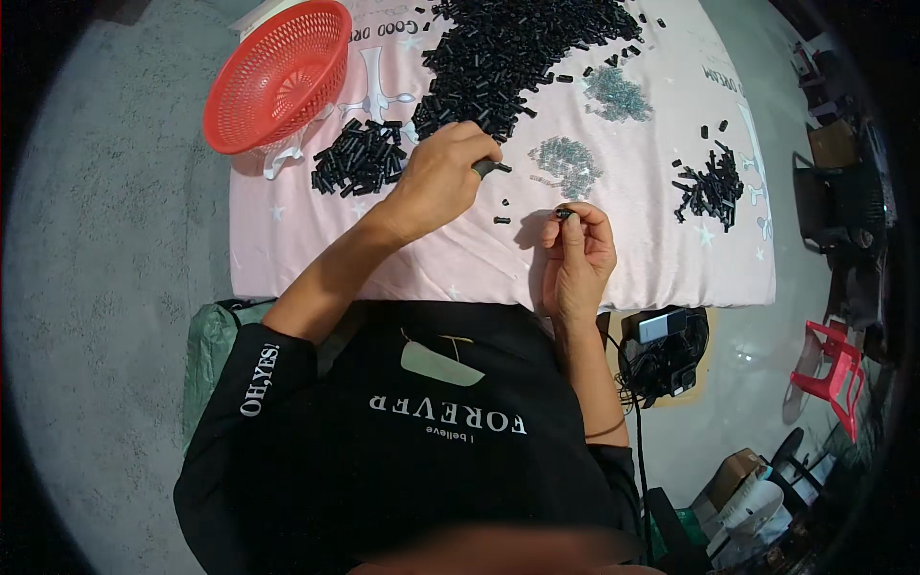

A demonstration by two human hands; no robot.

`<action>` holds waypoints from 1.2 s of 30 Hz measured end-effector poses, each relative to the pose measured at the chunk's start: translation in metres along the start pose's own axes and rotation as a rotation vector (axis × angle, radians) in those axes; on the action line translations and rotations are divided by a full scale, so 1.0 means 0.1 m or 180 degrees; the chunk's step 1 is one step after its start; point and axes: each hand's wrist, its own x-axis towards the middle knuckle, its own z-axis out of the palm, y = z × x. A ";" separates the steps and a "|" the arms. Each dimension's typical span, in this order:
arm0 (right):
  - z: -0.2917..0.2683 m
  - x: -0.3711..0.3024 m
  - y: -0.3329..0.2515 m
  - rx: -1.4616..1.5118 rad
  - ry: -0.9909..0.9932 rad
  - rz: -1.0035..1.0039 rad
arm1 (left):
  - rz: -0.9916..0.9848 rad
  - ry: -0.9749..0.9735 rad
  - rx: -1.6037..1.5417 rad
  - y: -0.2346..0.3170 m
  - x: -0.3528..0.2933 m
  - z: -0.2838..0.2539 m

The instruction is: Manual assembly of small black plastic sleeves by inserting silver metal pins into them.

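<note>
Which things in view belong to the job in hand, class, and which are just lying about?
Probably the job:
dark item in the left hand
small black piece in the right hand
large black heap
two clear-piece piles

Probably lying about:
pink stool
green bag

Unclear: red basket, untouched.

Pink cloth w/ blk pcs in piles, 2 clear-pc heaps, red basket at L edge.

Basket left of parts heap
</note>
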 end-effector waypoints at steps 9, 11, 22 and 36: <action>0.03 -0.02 0.00 -0.0318 0.0012 -0.0045 | 0.0230 -0.0107 0.0443 0.05 0.03 0.10; 0.05 -0.02 -0.01 -0.0262 0.0030 -0.0013 | 0.0258 -0.0071 0.0334 0.05 0.00 0.09; 0.08 -0.01 -0.02 0.0019 0.0053 0.0090 | 0.0277 -0.0333 -0.1123 0.49 -0.11 0.00; 0.02 -0.01 -0.02 -0.0118 -0.0231 0.0161 | 0.0770 -0.0379 -0.0962 0.49 -0.11 0.02</action>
